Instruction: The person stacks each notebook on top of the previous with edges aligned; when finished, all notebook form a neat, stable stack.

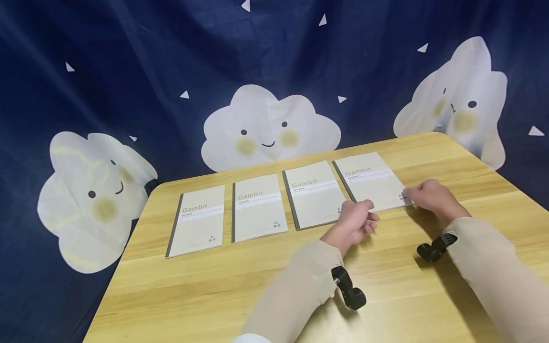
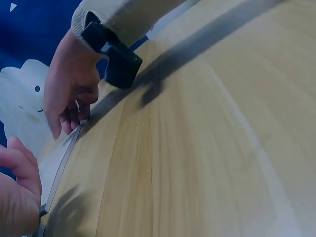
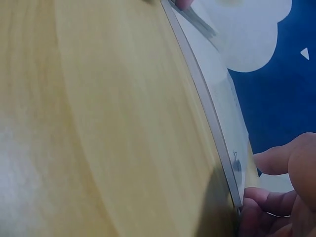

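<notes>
**Left hand [image 1: 352,221] and right hand [image 1: 435,197] at the near corners of the rightmost notebook [image 1: 366,183]**

A dark blue curtain [image 1: 291,52] fills the background, and a wood-grain desk [image 1: 206,286] stands in front of it. Across the curtain are 3 printed white clouds [image 1: 270,112]. From the near side, 2 beige sleeves [image 1: 296,286] reach over the desk.

On the desk lie 4 pale notebooks [image 1: 259,224] in a slanting row, each with a dark spine on its left side and "Gambit" lettered on the cover. The rightmost notebook sits at the right end of the row, just beside the 3rd.

The right hand is at its near right corner, the fingers bent and touching it. The left hand is at the near left corner, by the end of the spine, its fingers loosely curled. Whether either hand pinches the notebook or only rests against its edge, I cannot tell.

Smaller are the 2 black devices [image 1: 351,290] worn at the wrists. Smallest are the white triangles [image 1: 323,20] scattered over the curtain.
</notes>
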### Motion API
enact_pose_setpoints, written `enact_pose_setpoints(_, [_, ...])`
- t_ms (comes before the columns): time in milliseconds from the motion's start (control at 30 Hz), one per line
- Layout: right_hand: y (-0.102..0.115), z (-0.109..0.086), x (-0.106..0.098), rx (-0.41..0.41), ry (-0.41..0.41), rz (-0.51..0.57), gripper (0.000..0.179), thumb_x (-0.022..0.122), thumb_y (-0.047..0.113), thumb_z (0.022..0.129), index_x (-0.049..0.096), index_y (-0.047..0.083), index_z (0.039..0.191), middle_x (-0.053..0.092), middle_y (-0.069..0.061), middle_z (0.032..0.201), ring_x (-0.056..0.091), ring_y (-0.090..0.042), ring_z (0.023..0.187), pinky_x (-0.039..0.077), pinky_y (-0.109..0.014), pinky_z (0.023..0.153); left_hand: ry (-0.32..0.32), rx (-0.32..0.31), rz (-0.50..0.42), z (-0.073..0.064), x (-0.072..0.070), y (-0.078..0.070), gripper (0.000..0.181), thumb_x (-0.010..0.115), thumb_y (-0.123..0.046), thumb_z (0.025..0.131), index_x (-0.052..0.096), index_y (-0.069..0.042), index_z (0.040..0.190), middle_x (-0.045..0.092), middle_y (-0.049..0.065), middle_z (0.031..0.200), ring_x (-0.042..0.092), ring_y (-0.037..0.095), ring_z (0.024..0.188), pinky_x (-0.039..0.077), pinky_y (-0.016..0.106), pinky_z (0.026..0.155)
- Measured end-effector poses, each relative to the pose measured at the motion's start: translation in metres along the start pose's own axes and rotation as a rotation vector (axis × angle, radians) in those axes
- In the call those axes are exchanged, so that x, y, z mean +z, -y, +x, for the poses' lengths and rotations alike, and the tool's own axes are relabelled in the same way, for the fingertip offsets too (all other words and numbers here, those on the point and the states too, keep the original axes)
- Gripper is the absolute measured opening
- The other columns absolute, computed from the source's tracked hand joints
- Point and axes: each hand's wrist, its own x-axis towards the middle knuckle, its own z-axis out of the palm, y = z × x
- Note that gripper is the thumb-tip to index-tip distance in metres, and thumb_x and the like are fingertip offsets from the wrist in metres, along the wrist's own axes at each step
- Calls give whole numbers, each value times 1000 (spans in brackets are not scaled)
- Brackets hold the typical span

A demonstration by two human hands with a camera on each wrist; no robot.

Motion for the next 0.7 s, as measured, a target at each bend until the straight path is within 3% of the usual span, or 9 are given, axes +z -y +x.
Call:
enact_pose_setpoints(200, [3,2,-3,-36,6,-50,50,49,40,91,64,-7,97,55,-11,77,51,-25,73,39,-28,59,-57,11,-33,-1,10,3,32,54,-3,83,43,1,112,52,6,62,39,9,40,24,13,33])
enact_pose_setpoints(467, [2,1,-4,5,3,-30,49,50,39,90,62,-8,98,54,-13,79,50,-26,75,39,-28,59,-82,30,-56,-1,15,9,21,53,-1,82,44,-1,101,50,4,63,40,10,42,22,14,33])
enact_pose_setpoints(600, [-1,2,-2,15,-10,-13,51,51,37,91,61,-11,104,56,-14,82,51,-26,76,40,-28,58,-89,33,-31,-2,16,11,25,54,-1,82,44,-1,105,51,5,65,41,11,41,23,14,33])
enact_pose_setpoints(700, [-3,3,-1,19,-26,2,47,51,36,91,62,-9,100,57,-13,80,51,-24,73,40,-28,58,-100,38,-26,-3,18,12,28,54,0,82,44,-1,108,52,6,66,42,12,42,23,15,33])
